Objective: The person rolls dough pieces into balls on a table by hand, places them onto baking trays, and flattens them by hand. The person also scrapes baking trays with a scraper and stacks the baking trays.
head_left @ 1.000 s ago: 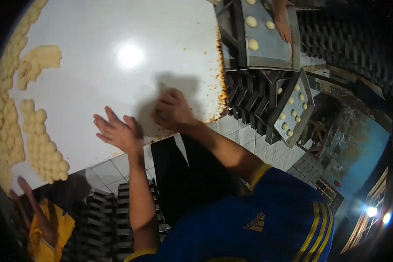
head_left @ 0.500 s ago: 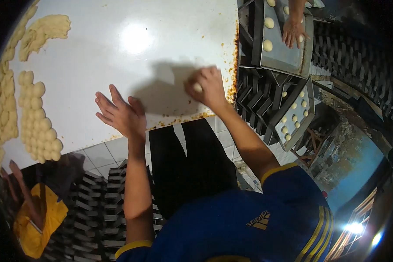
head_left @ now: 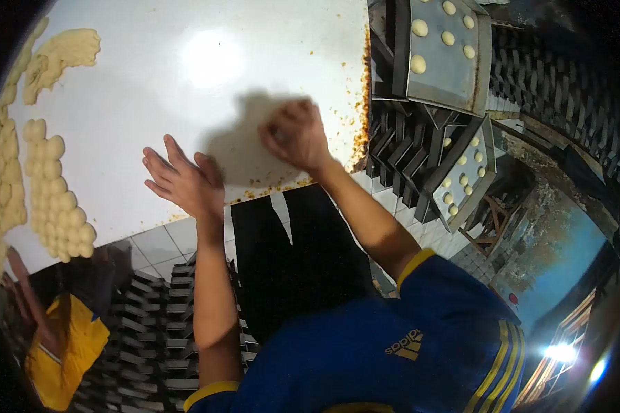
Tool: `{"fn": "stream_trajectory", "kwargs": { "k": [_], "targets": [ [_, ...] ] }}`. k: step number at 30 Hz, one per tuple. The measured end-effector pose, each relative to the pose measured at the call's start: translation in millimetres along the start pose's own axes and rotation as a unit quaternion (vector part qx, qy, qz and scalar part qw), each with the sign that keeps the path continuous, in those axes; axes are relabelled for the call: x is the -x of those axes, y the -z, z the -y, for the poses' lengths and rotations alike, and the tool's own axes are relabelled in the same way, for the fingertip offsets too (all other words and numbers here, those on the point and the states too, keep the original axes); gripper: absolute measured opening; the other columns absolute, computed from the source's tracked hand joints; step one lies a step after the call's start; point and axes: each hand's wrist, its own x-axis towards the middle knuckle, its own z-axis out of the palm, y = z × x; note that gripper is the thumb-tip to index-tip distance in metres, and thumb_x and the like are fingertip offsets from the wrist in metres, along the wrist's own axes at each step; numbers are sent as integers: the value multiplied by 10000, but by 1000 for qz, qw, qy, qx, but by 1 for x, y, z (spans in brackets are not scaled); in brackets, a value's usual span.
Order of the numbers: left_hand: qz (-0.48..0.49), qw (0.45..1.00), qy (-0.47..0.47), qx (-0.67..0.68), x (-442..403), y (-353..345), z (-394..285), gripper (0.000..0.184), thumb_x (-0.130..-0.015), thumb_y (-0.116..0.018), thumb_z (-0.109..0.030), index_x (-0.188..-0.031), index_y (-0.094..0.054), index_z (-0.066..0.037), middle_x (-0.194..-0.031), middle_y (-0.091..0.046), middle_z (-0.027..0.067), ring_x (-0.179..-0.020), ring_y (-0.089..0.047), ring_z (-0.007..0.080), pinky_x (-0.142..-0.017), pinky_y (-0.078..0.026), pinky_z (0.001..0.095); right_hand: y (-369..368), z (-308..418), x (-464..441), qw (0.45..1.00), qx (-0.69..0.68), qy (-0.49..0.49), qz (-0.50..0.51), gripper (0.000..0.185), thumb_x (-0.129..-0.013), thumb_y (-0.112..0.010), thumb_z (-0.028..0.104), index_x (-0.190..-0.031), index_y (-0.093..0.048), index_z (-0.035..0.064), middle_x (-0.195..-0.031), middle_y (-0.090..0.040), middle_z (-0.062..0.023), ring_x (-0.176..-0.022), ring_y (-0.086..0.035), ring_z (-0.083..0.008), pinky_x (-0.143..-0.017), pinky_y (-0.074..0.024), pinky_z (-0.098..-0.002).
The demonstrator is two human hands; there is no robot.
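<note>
Over the white tabletop, my right hand is curled with its fingers bent toward the thumb. The dough ball seen at this hand a moment before is now hidden by the fingers and palm, and none lies on the table beside it. My left hand hovers at the table's near edge with fingers spread, holding nothing. Farther left, several rounded dough balls sit packed in a cluster. Behind them lie a flattened dough piece and a long lumpy dough mass.
At the right stand a metal tray and a lower tray, both with spaced dough balls. Stacked dark metal racks fill the floor below. Another person's arm and yellow garment show at lower left.
My right hand has shifted left across the table, and its dough ball has gone out of sight. The other person's hand has left the upper tray. My left hand keeps nearly the same pose.
</note>
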Motion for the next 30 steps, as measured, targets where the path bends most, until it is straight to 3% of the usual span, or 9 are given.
{"fn": "stream_trajectory", "kwargs": {
  "k": [3, 8, 10, 13, 17, 19, 22, 26, 30],
  "targets": [
    [11, 1000, 2, -15, -2, 0, 1, 744, -1070, -607, -310, -1745, -354, -125, -1790, -234, 326, -1672, -206, 520, -1310, -149, 740, 21, -12, 41, 997, -82, -9, -12, 280, -730, -946, 116, -905, -734, 166, -953, -700, -14, -1025, -650, -307, -944, -492, -444],
    [1, 1000, 0, -8, 1, 0, -3, 743, -1083, -593, -310, -1753, -331, -128, -1794, -224, 322, -1675, -195, 516, -1315, -140, 735, 23, -31, -2, 996, 38, -31, -73, 216, -764, -926, 109, -867, -739, 143, -954, -698, -16, -986, -661, -318, -944, -500, -444],
    [13, 1000, 6, -8, -1, 2, -2, 731, -1092, -585, -311, -1753, -332, -126, -1796, -215, 319, -1678, -188, 513, -1317, -133, 735, 10, -10, 1, 1000, -20, -4, -20, 210, -765, -926, 111, -865, -744, 146, -966, -707, -15, -1004, -666, -312, -959, -504, -433],
    [23, 999, 18, -20, -2, -1, -2, 713, -1107, -570, -323, -1750, -334, -126, -1797, -206, 319, -1677, -184, 518, -1319, -129, 734, 23, -11, 43, 997, -70, -10, -42, 232, -754, -919, 63, -848, -728, 155, -978, -731, -8, -974, -678, -283, -929, -495, -414],
    [19, 1000, 6, -7, 2, 1, -1, 724, -1098, -581, -320, -1750, -334, -127, -1800, -198, 315, -1681, -175, 510, -1325, -114, 729, 37, -52, 11, 993, 79, -74, -46, 191, -794, -916, 189, -852, -736, 162, -987, -704, -25, -974, -644, -298, -905, -488, -453],
    [11, 1000, 7, 4, 1, 0, -1, 725, -1102, -581, -330, -1752, -329, -130, -1803, -193, 313, -1688, -158, 501, -1331, -100, 723, 25, -38, 0, 995, 35, -76, -58, 173, -836, -890, 219, -848, -730, 154, -987, -702, -28, -1005, -632, -311, -914, -491, -450],
    [23, 1000, 14, -16, -1, -1, 0, 737, -1099, -593, -339, -1755, -326, -134, -1804, -189, 313, -1689, -148, 503, -1329, -102, 723, 24, 0, 24, 998, -31, -45, -19, 219, -798, -914, 143, -812, -695, 133, -951, -689, -23, -982, -634, -285, -869, -482, -435],
    [26, 999, 15, -16, 0, -1, 0, 750, -1089, -608, -335, -1756, -328, -138, -1807, -187, 310, -1690, -151, 499, -1329, -106, 722, 44, -54, 39, 998, 39, -42, -26, 207, -827, -913, 199, -834, -712, 148, -970, -675, -27, -998, -608, -295, -887, -484, -456],
    [17, 1000, 9, -4, 3, 0, -2, 752, -1080, -606, -318, -1755, -329, -138, -1808, -188, 309, -1691, -148, 500, -1327, -104, 725, 23, -30, 5, 997, 7, -58, -45, 208, -824, -912, 201, -826, -717, 128, -953, -686, -47, -956, -611, -315, -878, -491, -439]
  ]
}}
